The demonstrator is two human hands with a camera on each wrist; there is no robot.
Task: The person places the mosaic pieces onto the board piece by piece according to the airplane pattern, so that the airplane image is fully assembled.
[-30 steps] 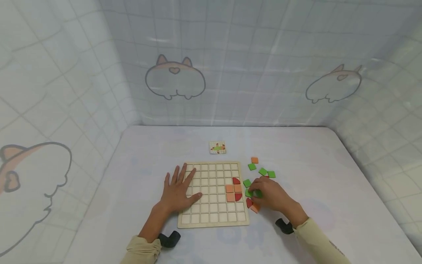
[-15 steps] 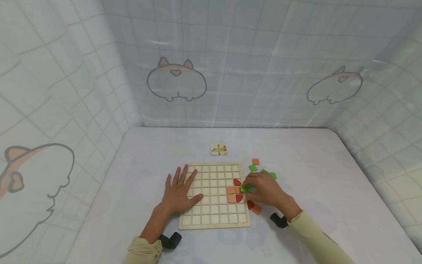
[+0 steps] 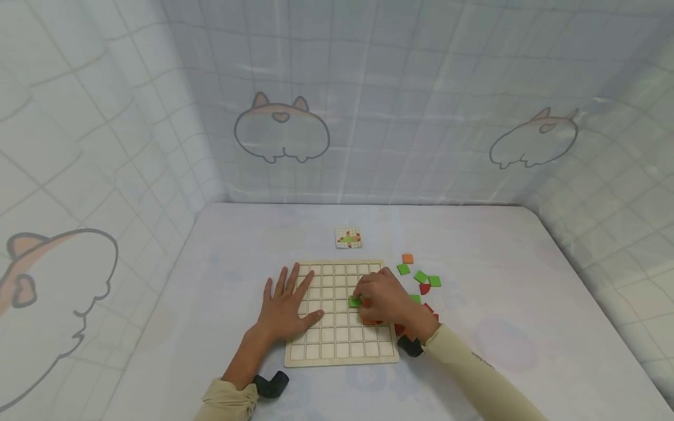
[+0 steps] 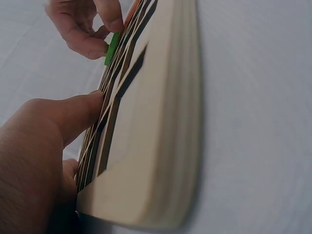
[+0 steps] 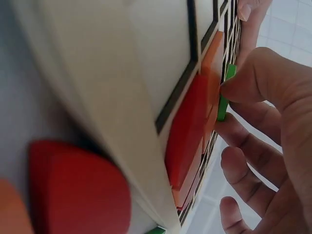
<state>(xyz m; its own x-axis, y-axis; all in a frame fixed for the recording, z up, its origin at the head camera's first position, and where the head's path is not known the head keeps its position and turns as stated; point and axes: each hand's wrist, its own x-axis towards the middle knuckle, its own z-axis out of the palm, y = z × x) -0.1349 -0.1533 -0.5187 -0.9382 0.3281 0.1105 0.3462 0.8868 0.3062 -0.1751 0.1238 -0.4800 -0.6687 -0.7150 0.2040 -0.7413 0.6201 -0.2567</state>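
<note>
A pale wooden grid board (image 3: 342, 361) lies on the table. My left hand (image 3: 281, 310) rests on its left side with the fingers spread and straight. Between the thumb and fingers of my right hand (image 3: 387, 297) is a green square tile (image 3: 354, 302), pinched low over the cells left of the orange ones. In the right wrist view the green tile (image 5: 226, 92) stands on edge against the grid, beside an orange tile (image 5: 212, 63) and a red quarter-round tile (image 5: 187, 131) set in cells. The right hand hides part of these in the head view.
Loose green tiles (image 3: 434, 281), an orange tile (image 3: 408, 258) and red quarter-round pieces (image 3: 425, 289) are scattered right of the board. Behind the board lies a small pattern card (image 3: 348, 238). Patterned walls (image 3: 337, 117) enclose the table at the back and sides.
My right hand has picked up a green tile from the loose pieces and carried it left over the board, past the orange tiles. My left hand stays in place.
</note>
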